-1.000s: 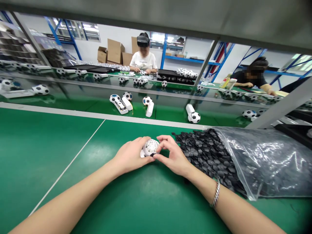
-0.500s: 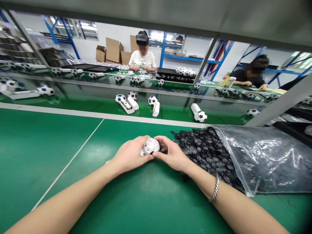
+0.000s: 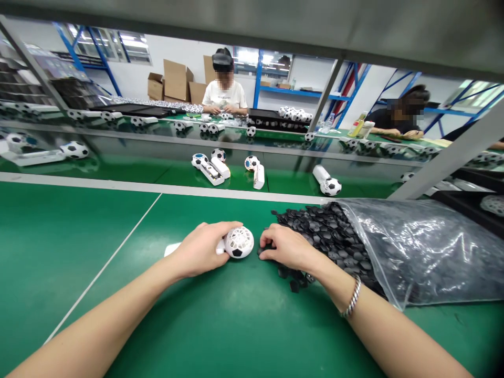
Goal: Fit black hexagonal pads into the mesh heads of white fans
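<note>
My left hand is closed around the neck of a white handheld fan with a football-patterned head. The head's openwork grille faces up, and a black pentagon shows on its near side. The end of its white handle sticks out on the left behind my hand, which covers the rest. Just right of the head and apart from it, my right hand has its fingers curled in a pinch. A small black plastic piece shows at its fingertips, partly hidden. Beside and beyond this hand lies a pile of black pentagon pieces.
The pile spills from a clear plastic bag on the right of the green table. Behind a pale ledge, more football fans lie on a green surface. A slanted post stands at right. Two people sit across the line.
My right hand has left the fan head and moved slightly right, to the edge of the black pieces. My left hand keeps the fan, whose head has turned and shows more.
</note>
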The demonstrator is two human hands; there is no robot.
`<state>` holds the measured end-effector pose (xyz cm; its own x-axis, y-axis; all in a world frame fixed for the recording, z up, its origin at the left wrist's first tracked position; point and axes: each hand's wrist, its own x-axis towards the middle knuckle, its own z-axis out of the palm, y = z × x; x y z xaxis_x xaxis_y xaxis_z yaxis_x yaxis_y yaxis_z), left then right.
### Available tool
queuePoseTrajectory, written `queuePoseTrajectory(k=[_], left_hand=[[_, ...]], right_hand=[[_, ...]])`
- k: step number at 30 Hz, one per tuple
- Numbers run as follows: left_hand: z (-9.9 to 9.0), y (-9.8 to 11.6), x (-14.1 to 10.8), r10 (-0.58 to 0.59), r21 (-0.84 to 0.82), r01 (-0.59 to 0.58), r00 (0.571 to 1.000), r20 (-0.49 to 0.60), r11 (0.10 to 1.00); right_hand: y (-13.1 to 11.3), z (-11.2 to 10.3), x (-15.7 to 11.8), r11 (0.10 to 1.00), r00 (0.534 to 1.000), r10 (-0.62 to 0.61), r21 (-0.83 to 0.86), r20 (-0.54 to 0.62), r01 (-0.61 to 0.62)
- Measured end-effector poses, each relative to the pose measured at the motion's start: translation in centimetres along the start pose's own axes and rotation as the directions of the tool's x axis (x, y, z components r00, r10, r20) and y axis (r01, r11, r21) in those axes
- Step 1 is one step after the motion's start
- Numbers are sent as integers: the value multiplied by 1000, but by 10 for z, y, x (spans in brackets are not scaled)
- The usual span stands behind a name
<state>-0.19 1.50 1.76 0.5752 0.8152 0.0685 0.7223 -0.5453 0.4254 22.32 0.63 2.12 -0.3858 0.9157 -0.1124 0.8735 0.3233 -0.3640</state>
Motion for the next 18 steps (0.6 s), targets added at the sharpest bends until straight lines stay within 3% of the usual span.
queuePoseTrajectory(k=[3, 6, 12, 18], left_hand=[[-1, -3, 1, 119, 94, -120, 993, 11, 988], [1, -4, 3, 161, 147, -159, 987, -1, 976], [8, -5, 3, 123, 130, -117, 992, -33, 985], [7, -4, 3, 111, 115, -106, 993, -35, 988]], right_hand=[[-1, 4, 1, 999, 1000, -30, 40, 6, 30], [-2, 3, 1, 992, 998, -57, 116, -5, 58], [-11, -6, -3, 938, 986, -101, 318, -136, 140], [-20, -10, -10, 933, 953, -194, 257, -233, 252]])
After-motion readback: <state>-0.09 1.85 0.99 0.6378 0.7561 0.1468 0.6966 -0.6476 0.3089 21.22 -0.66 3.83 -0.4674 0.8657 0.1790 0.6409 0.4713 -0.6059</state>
